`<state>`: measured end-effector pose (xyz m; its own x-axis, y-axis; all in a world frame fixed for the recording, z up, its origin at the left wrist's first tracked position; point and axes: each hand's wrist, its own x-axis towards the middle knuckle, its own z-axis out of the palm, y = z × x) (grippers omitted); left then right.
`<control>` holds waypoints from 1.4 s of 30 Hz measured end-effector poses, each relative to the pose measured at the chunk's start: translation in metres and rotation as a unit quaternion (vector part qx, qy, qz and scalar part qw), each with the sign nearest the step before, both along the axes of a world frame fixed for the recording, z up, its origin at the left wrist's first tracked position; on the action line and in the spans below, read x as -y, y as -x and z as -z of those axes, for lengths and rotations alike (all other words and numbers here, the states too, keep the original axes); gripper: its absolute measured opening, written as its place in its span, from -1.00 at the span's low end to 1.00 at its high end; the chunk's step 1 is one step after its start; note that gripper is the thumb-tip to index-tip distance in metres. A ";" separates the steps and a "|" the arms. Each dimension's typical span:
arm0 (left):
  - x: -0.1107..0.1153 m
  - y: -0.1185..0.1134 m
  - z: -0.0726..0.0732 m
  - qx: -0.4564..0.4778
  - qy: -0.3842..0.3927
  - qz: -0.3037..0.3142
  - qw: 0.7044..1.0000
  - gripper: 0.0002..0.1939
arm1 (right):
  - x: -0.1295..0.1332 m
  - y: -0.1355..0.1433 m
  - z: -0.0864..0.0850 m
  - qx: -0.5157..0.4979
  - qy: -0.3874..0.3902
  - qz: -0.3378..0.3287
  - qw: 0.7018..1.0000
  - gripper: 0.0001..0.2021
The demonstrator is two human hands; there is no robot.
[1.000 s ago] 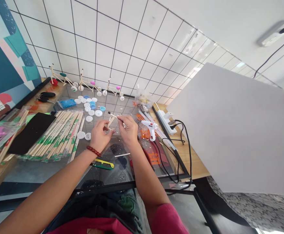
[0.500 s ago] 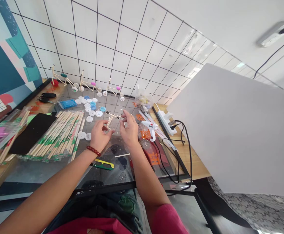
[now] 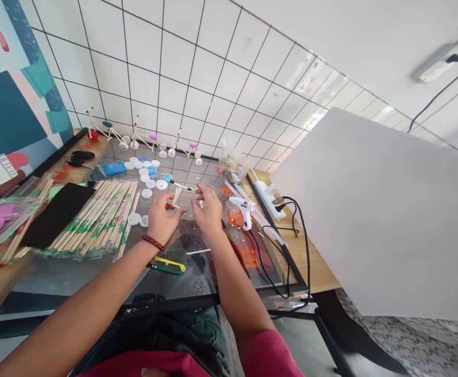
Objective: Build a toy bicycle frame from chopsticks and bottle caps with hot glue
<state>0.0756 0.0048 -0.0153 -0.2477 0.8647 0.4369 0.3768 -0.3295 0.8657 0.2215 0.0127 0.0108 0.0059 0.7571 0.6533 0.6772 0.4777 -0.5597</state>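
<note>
My left hand, with a dark red bead bracelet at the wrist, pinches a small frame of wooden sticks. A crossbar with black ends tops this frame. My right hand is close on the right, fingers curled beside the crossbar's right end. Something small and pale shows among those fingers, too little to name. Beneath the hands, one loose stick and a yellow-and-green cutter lie on the glass tabletop.
Bundled wooden chopsticks and black foam sheet lie left. Bottle caps are scattered behind my hands; small stick tricycles stand along the wall. At right are a glue gun, its cable, glue sticks and a power strip.
The view has shifted slightly, moving things on the left a little rightward. Both hands stay around the stick frame; my right fingers have shifted slightly at the crossbar's end.
</note>
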 end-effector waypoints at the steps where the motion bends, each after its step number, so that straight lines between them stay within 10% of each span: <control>1: -0.001 0.000 0.000 0.007 0.005 -0.003 1.000 -0.57 | -0.001 0.000 0.002 0.002 0.001 0.002 1.000 -0.61; 18: -0.005 0.001 -0.004 0.075 0.071 -0.025 0.994 -0.52 | -0.013 0.017 0.048 -0.028 0.108 -0.023 0.993 -0.61; 30: -0.002 0.001 0.004 0.030 -0.031 0.024 0.999 -0.54 | 0.001 0.010 0.001 -0.107 -0.059 -0.060 0.991 -0.70; 42: 0.004 0.001 0.003 -0.019 -0.054 0.049 0.997 -0.61 | 0.007 0.007 -0.006 -0.018 -0.105 -0.066 0.992 -0.78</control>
<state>0.0746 0.0012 -0.0179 -0.1467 0.8316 0.5356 0.3696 -0.4562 0.8095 0.2144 0.0054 0.0165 -0.0585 0.6005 0.7975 0.5821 0.6695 -0.4614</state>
